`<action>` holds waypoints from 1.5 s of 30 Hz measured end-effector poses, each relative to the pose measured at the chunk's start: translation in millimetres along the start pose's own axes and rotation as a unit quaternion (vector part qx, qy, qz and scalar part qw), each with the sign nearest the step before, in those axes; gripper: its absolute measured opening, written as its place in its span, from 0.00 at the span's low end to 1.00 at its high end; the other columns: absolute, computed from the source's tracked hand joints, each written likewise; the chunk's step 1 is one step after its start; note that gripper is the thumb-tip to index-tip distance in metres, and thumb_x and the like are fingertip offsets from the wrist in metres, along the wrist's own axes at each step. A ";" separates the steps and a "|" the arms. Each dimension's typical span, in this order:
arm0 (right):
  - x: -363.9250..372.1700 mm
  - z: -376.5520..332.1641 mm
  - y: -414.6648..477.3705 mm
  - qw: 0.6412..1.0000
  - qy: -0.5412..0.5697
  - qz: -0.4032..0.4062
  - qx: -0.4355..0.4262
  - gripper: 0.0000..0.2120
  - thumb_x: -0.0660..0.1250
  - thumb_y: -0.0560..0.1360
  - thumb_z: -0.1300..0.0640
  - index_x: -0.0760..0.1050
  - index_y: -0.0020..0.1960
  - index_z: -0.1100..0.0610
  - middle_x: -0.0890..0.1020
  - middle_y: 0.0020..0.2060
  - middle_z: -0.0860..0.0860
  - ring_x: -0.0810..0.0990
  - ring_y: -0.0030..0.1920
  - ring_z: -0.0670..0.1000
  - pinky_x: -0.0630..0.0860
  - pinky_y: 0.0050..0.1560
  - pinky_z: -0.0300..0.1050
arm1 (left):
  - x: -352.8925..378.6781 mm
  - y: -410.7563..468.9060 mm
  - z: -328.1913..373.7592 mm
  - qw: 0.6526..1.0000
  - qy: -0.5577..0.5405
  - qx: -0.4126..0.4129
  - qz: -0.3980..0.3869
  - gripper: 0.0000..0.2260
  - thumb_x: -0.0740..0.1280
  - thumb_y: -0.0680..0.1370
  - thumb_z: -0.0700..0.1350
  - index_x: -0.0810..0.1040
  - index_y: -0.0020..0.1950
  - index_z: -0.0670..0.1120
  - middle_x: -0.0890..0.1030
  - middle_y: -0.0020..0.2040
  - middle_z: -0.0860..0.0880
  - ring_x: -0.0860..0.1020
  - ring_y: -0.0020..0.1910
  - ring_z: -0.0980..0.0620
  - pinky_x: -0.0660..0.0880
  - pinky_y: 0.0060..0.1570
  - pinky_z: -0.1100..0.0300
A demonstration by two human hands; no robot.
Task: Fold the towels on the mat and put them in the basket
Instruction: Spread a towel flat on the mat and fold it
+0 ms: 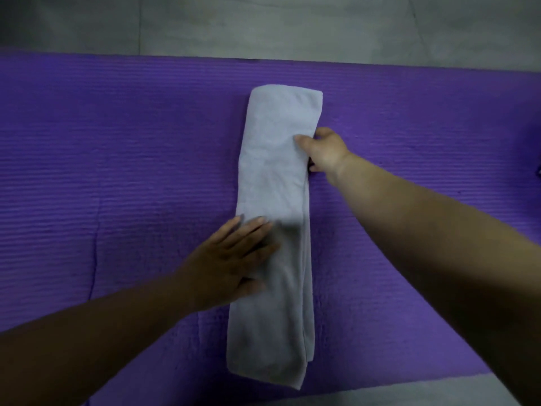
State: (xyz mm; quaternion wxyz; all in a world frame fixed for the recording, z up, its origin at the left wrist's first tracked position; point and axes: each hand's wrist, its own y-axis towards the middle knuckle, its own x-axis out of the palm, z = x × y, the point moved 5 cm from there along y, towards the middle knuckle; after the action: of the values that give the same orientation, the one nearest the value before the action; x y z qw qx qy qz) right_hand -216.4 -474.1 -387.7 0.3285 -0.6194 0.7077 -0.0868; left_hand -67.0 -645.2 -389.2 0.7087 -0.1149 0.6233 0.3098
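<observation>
- The grey towel (275,183) lies on the purple mat (117,142), folded into a long narrow strip running away from the person.
- The left hand (234,259) rests flat on the strip's left edge, fingers straight (nothing gripped).
- The right hand (323,150) pinches the right edge farther up, thumb on top and fingers tucked beneath.
- Both forearms reach in from the near side.
- The ribbed mat lies on a grey floor (263,22).

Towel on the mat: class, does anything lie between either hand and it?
Nothing visible does. The left hand lies flat on the towel, and the right hand grips its right edge, thumb on top.
</observation>
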 end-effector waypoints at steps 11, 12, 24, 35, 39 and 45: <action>0.3 -49.6 16.8 0.987 0.008 0.041 -0.153 0.15 0.65 0.73 0.66 0.67 0.33 0.52 0.73 0.31 0.46 0.72 0.27 0.36 0.71 0.37 0.33 | 5.3 7.9 12.7 0.999 0.022 -0.032 -0.033 0.27 0.57 0.70 0.57 0.64 0.67 0.46 0.67 0.69 0.45 0.52 0.75 0.50 0.49 0.70 0.51; 1.2 -50.2 19.9 0.988 -0.007 0.037 -0.148 0.13 0.65 0.74 0.65 0.69 0.34 0.54 0.74 0.32 0.47 0.73 0.31 0.40 0.72 0.40 0.37 | 7.7 9.9 14.1 0.998 0.022 -0.037 -0.050 0.27 0.56 0.70 0.58 0.65 0.67 0.46 0.70 0.68 0.44 0.56 0.73 0.49 0.49 0.70 0.52; -17.8 50.2 -71.5 0.981 -0.045 -0.177 0.068 0.08 0.62 0.77 0.56 0.67 0.39 0.52 0.73 0.32 0.50 0.73 0.21 0.38 0.69 0.24 0.32 | 11.8 20.6 12.0 0.996 -0.006 -0.030 -0.086 0.24 0.55 0.70 0.59 0.73 0.61 0.48 0.79 0.60 0.42 0.70 0.63 0.46 0.57 0.63 0.52; 10.0 123.1 -206.8 0.642 -0.468 -0.146 -0.590 0.16 0.57 0.75 0.44 0.69 0.56 0.53 0.81 0.55 0.53 0.73 0.61 0.54 0.63 0.66 0.49 | 9.3 82.5 -7.1 0.967 0.063 -0.024 -0.245 0.27 0.45 0.78 0.60 0.49 0.76 0.51 0.47 0.77 0.47 0.45 0.76 0.51 0.34 0.70 0.56; 5.8 133.6 -205.4 0.635 -0.553 -0.162 -0.514 0.43 0.68 0.54 0.29 0.69 0.61 0.53 0.78 0.61 0.52 0.76 0.63 0.52 0.61 0.66 0.49 | 25.5 93.1 -8.6 0.948 0.048 -0.037 -0.313 0.28 0.47 0.79 0.61 0.40 0.75 0.55 0.38 0.76 0.50 0.36 0.74 0.53 0.29 0.68 0.57; 20.7 127.2 -193.7 0.622 -0.552 -0.162 -0.531 0.43 0.72 0.48 0.31 0.65 0.55 0.52 0.81 0.54 0.50 0.73 0.58 0.53 0.67 0.62 0.50 | 29.3 96.6 -12.8 0.946 0.046 -0.027 -0.318 0.28 0.45 0.78 0.62 0.40 0.75 0.56 0.38 0.76 0.50 0.35 0.74 0.54 0.29 0.68 0.57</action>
State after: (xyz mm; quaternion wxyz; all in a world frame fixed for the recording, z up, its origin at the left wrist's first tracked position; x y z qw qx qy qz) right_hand 14.9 -499.5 -390.3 0.2518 -0.7221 0.2048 0.6109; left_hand -132.7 -568.1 -398.2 0.7374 -0.3410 0.5776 0.0794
